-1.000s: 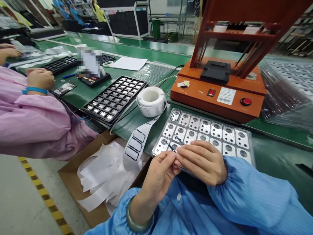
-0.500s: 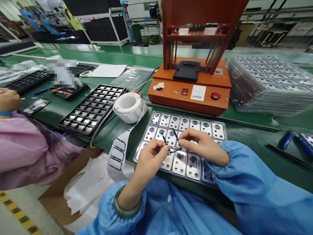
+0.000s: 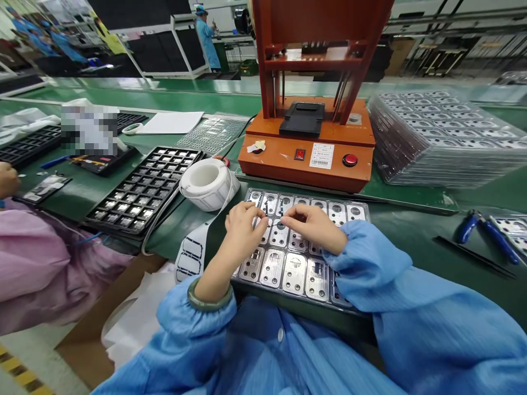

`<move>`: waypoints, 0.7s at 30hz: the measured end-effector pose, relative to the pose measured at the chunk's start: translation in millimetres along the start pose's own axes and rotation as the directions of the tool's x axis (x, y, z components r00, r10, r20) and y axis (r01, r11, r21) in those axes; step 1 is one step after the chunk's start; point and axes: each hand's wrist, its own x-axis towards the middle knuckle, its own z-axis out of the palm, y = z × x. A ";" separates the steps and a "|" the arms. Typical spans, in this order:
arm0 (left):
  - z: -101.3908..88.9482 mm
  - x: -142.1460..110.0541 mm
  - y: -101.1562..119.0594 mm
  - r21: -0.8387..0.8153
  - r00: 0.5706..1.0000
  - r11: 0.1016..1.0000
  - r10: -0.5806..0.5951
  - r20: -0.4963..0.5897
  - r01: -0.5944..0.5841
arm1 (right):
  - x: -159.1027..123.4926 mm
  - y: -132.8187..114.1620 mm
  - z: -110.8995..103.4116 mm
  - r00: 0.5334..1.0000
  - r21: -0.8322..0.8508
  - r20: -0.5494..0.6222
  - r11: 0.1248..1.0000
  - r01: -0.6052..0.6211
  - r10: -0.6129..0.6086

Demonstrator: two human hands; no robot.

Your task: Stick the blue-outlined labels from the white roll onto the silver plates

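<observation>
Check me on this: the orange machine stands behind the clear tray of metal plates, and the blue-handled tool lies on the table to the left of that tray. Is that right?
Not quite: the blue-handled tool lies on the table to the right of the clear tray, as the head view shows. The orange machine does stand behind the tray.

Bare hands poised close together

The left hand (image 3: 247, 227) angles up and forward, fingers curled toward the thumb. The right hand (image 3: 315, 225) reaches inward, thumb and fingertips near each other. Both wrists emerge from blue sleeves.
</observation>
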 end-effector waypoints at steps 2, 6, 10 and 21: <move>4.0 5.7 -9.2 0.007 0.999 1.000 -0.022 0.035 0.021 | 7.1 3.7 6.9 1.000 -0.018 -0.001 1.000 -0.011 0.011; 9.6 1.8 -20.0 -0.002 0.999 1.000 -0.003 0.053 0.003 | 10.6 5.8 14.7 1.000 -0.029 0.027 0.999 -0.013 0.014; 10.1 -8.9 -19.0 0.035 0.999 0.999 0.004 0.052 -0.006 | 6.2 6.3 13.8 0.998 -0.036 0.065 0.999 -0.007 0.010; -0.6 -40.4 -3.8 -0.052 0.982 0.999 0.001 0.187 0.009 | -9.4 0.3 6.1 0.975 -0.034 0.224 0.999 -0.002 0.009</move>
